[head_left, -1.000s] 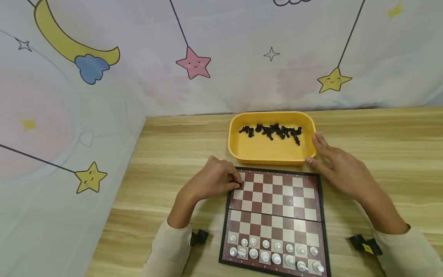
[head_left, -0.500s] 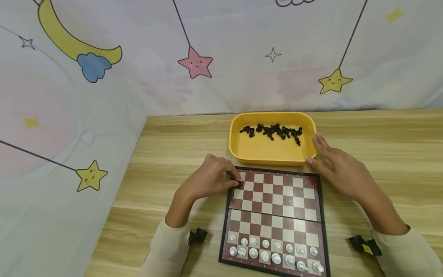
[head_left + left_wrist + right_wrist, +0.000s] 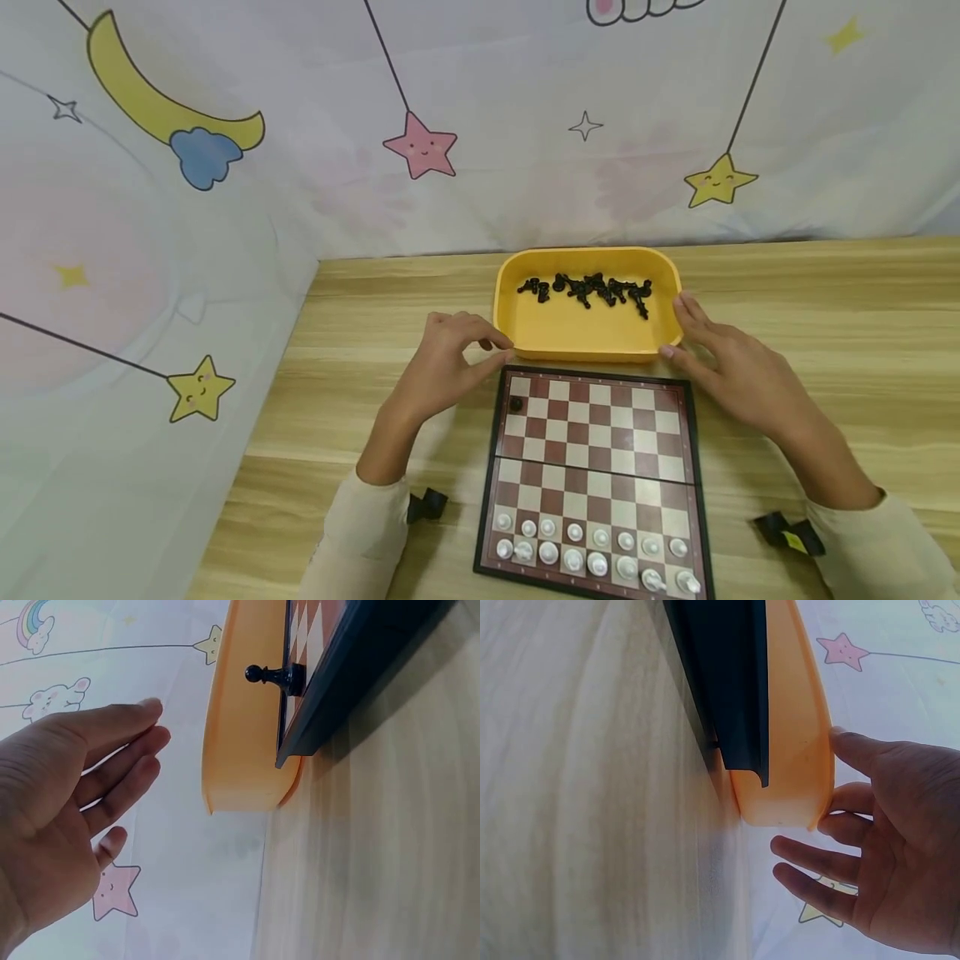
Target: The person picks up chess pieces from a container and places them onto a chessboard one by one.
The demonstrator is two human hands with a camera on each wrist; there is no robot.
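A black chess pawn [image 3: 516, 403] stands upright near the far left corner of the chessboard [image 3: 577, 431]. In the left wrist view, the pawn [image 3: 279, 676] is apart from my left hand [image 3: 90, 780]. My left hand [image 3: 444, 358] holds nothing; its thumb and fingertips are spread apart beside the near left corner of the yellow tray [image 3: 585, 354]. My right hand [image 3: 738, 371] touches the tray's near right corner, thumb at the front and fingers along the right side. The right wrist view shows the thumb of my right hand [image 3: 900, 840] against the tray's rim [image 3: 826, 735].
Several black chess pieces [image 3: 588, 287] lie jumbled inside the tray. White chess pieces [image 3: 573, 558] stand in two rows along the board's near side. A printed curtain [image 3: 510, 192] hangs behind the wooden table [image 3: 360, 325].
My left hand has let go of the black pawn, which now stands on the board. That hand has moved away from the board toward the tray. My right hand stays at the tray's corner.
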